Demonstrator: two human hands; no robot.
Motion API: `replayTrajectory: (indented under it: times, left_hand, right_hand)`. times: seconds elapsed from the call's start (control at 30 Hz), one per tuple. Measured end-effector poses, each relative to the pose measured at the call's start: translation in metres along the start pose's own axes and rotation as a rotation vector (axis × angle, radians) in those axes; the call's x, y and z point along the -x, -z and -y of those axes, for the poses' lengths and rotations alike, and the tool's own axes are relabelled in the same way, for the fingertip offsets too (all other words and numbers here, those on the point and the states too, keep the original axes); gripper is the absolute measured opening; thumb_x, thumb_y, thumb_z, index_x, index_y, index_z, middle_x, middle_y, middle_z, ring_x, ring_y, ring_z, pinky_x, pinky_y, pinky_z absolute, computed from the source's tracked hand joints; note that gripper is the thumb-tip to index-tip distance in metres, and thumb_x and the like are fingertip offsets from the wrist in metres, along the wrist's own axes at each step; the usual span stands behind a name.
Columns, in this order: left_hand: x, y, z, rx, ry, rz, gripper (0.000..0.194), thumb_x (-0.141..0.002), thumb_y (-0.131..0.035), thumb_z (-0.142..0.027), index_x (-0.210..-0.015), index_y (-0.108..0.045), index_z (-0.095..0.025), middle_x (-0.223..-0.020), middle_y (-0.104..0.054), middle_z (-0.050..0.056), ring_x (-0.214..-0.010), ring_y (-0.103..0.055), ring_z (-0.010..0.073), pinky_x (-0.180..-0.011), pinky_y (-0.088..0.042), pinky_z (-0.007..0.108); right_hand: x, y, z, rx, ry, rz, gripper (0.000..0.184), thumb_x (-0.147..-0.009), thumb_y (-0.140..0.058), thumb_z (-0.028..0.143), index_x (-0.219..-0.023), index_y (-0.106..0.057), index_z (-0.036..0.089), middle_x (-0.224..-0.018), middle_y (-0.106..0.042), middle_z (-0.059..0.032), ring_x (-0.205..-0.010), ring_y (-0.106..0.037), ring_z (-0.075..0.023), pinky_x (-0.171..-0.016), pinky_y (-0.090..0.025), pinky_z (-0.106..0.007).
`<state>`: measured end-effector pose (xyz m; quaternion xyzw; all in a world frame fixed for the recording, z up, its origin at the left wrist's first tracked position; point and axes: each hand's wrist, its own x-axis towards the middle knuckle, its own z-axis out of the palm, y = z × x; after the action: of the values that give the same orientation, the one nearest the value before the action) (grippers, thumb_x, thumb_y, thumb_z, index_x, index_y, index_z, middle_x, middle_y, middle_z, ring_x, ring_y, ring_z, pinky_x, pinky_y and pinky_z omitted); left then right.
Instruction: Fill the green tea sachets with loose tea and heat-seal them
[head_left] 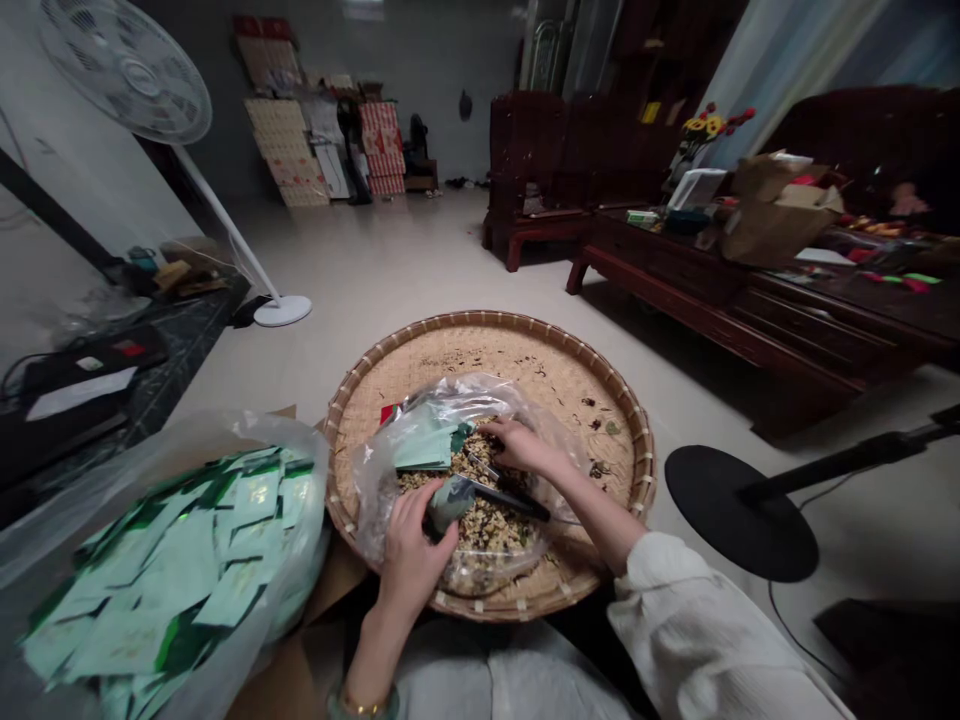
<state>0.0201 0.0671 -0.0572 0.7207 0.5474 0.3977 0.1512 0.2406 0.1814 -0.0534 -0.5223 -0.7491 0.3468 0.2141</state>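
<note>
My left hand (417, 540) is closed round a small pale green packet (451, 500), held upright over a clear plastic bag (367, 500). Loose dried mix (487, 535), beige with dark bits, fills the bag. My right hand (517, 445) rests at the mix with its fingers curled together; whatever they pinch is hidden. Between the hands lies a black-handled metal utensil (511, 499), its kind unclear. A stack of flat pale green packets (424, 440) sits in the bag, left of my right hand. Beneath everything is a round woven bamboo tray (480, 345).
To the left, a large plastic bag (319, 480) holds many green packets (180, 555). A white standing fan (281, 310) is behind it. At right are a black round stand base (739, 512) and a dark wooden table (675, 290) with a paper bag (772, 215).
</note>
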Motion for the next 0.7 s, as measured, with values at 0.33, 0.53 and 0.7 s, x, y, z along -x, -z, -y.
replayTrajectory:
  times: [0.33, 0.53, 0.7]
  left_hand:
    - [0.0, -0.003, 0.004, -0.002, -0.011, -0.019, 0.039, -0.074, -0.059, -0.018, -0.112, -0.058, -0.019, -0.106, -0.066, 0.009, -0.098, -0.06, 0.0256, -0.087, -0.049, 0.042]
    - [-0.002, -0.005, 0.002, -0.018, -0.013, -0.018, 0.039, -0.074, -0.06, -0.019, -0.114, -0.058, -0.018, -0.104, -0.067, 0.009, -0.099, -0.06, 0.026, -0.085, -0.05, 0.041]
    - [-0.003, -0.008, 0.003, -0.032, -0.013, -0.02, 0.039, -0.074, -0.06, -0.02, -0.113, -0.058, -0.018, -0.104, -0.066, 0.01, -0.098, -0.06, 0.0264, -0.084, -0.051, 0.042]
  right_hand:
    - [0.001, -0.008, -0.011, -0.646, -0.213, -0.158, 0.017, -0.061, -0.067, 0.009, -0.076, -0.067, 0.017, -0.07, -0.064, 0.0015, -0.061, -0.058, -0.0134, -0.064, -0.052, -0.029]
    - [0.016, -0.006, 0.005, -1.121, -0.263, -0.213, 0.008, -0.076, -0.057, 0.021, -0.083, -0.06, 0.02, -0.078, -0.064, -0.0012, -0.07, -0.062, -0.0118, -0.072, -0.056, -0.028]
    - [0.032, -0.009, 0.032, -1.599, -0.308, -0.141, 0.028, -0.087, -0.043, 0.038, -0.088, -0.06, 0.016, -0.082, -0.067, -0.0099, -0.08, -0.065, -0.0208, -0.07, -0.057, -0.038]
